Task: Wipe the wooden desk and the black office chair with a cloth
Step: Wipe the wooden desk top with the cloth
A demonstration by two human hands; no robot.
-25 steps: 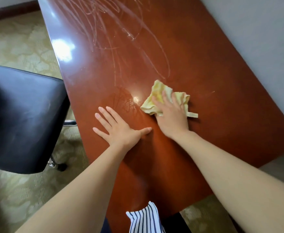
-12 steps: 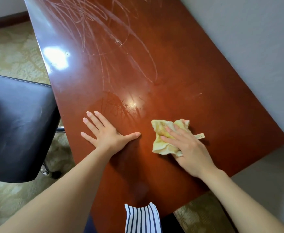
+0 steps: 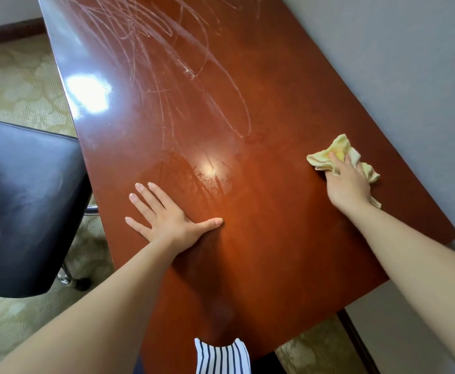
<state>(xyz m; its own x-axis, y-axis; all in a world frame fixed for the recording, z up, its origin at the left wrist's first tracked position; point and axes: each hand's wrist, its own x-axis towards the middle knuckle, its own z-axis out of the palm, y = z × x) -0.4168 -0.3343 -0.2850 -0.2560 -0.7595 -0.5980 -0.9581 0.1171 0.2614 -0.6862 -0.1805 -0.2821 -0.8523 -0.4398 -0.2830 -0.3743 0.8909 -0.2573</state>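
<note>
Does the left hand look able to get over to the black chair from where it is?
Probably yes. The left hand lies flat near the desk edge nearest the chair, with nothing between them.

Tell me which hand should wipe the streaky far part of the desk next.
Right. The right hand already presses the cloth on the desk near the wall edge, just below the streaks. The left hand lies flat and empty, likely bracing, beside the chair.

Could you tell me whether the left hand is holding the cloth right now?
No, the left hand lies flat and empty on the desk, while the right hand presses the yellow cloth near the wall.
</note>
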